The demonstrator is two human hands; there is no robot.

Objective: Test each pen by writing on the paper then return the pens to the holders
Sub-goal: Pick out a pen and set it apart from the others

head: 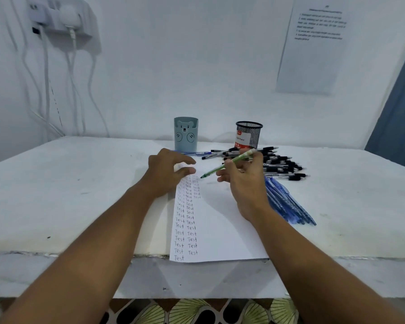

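Paper (220, 230) overhangs the table (80, 183) edge nearest the camera, columns of "Test" down its left side. Right hand (243, 181) pinches a green pen (229, 163) mid-barrel, tip hovering just above the sheet's top. Left hand (166, 169) rests on the paper's top corner, fingers loosely curled, holding nothing. Pen looks light, stiff, slick plastic; grip best near the tip. Black pens (278, 164) and blue pens (288, 204) lie right; bear holder (185, 136) and mesh holder (248, 136) stand behind.

Black pens (276, 162) crowd mesh holder (248, 135); blue pens (288, 202) block paper's (220, 225) right edge.
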